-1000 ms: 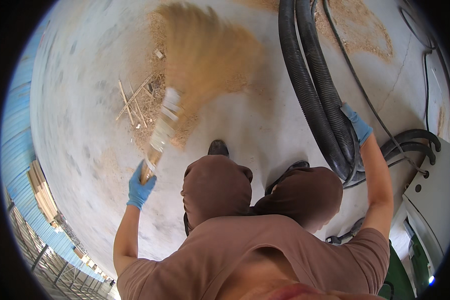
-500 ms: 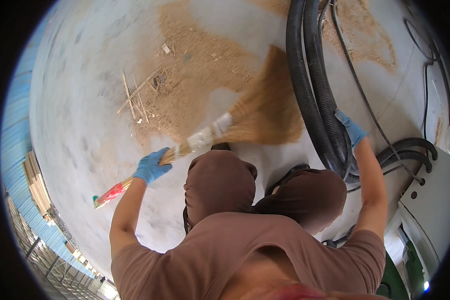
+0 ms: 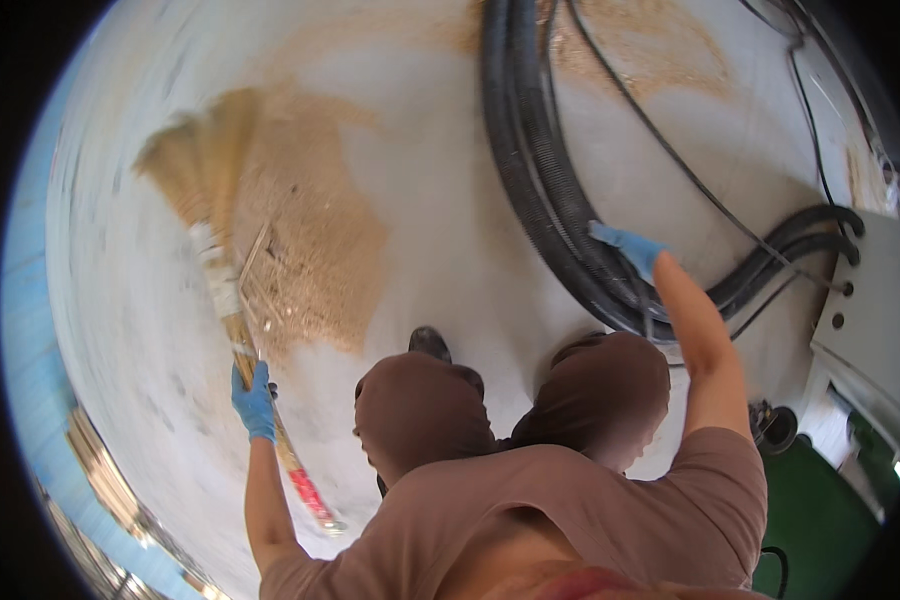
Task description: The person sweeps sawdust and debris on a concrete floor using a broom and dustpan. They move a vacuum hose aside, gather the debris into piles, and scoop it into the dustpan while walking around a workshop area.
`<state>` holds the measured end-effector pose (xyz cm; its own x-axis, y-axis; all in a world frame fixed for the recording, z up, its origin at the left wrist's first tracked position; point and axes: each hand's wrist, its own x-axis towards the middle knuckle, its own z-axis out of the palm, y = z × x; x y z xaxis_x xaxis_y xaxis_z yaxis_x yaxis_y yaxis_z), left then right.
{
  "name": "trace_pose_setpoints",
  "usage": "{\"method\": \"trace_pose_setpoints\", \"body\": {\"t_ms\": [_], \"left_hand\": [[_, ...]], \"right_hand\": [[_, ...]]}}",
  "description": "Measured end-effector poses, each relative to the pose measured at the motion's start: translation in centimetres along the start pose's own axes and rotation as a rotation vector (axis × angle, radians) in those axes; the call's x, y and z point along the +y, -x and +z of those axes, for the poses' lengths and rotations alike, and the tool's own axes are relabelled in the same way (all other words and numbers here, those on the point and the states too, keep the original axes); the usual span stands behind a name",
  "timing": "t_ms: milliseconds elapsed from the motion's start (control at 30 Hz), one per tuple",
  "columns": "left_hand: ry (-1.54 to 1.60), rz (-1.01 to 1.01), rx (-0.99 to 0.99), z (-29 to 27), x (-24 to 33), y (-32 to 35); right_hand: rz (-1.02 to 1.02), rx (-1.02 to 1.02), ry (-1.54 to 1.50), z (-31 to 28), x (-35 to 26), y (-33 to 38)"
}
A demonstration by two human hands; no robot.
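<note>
My left hand (image 3: 254,402), in a blue glove, is closed round the handle of a straw broom (image 3: 222,285). The broom's bristles (image 3: 198,160) fan out at the far left, smeared by motion, and its red-wrapped handle end points back toward me. Beside the broom lies a patch of sawdust (image 3: 315,235) with some thin wood strips (image 3: 255,256). On the right, my gloved right hand (image 3: 628,245) grips one of the thick black corrugated hoses (image 3: 555,215), its fingers over the top; the thumb cannot be made out.
The hoses curve across the grey floor (image 3: 420,200) to a pale machine housing (image 3: 865,285) at the right. A thin black cable (image 3: 660,140) runs alongside them. More sawdust (image 3: 640,45) lies beyond the hoses. My shoe (image 3: 430,343) stands near the sawdust patch.
The broom has swung from in front of my knees to the far left, its bristles now pointing away. The hoses and my right hand appear farther left in view, as does the sawdust.
</note>
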<state>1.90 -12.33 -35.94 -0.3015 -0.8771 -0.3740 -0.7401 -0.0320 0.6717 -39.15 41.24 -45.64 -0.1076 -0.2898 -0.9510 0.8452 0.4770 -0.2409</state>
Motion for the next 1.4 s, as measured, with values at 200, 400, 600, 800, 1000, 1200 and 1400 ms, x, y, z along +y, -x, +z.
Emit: {"method": "trace_pose_setpoints", "body": {"t_ms": [200, 400, 600, 800, 1000, 1200, 1400], "left_hand": [[0.301, 0.141, -0.041, 8.5, 7.6, -0.3], [0.187, 0.464, -0.313, 21.6, 23.7, 0.9], [0.317, 0.633, -0.655, 43.2, 39.8, 11.0], [0.344, 0.678, -0.881, 55.5, 46.7, 26.6], [0.147, 0.930, -0.996, 59.4, 47.2, 28.8], [-0.859, 1.463, -0.799, 63.7, 42.6, 20.2], [-1.291, 1.815, -0.773, 70.4, 38.6, 11.6]], "right_hand": [[-0.222, 0.306, 1.317, 1.7, -0.2, -2.2], [-0.961, 0.215, 0.789, 3.1, -4.5, 3.6], [-1.185, 0.139, 0.197, 2.5, -10.1, 7.0], [-1.148, 0.262, -0.260, -7.3, -11.9, 11.7], [-1.184, 0.709, -0.408, -14.8, -10.1, 12.6], [-1.020, 0.891, -0.407, -24.9, -7.1, 11.7], [-0.894, 0.854, -0.479, -30.4, -1.8, 10.0]]}}
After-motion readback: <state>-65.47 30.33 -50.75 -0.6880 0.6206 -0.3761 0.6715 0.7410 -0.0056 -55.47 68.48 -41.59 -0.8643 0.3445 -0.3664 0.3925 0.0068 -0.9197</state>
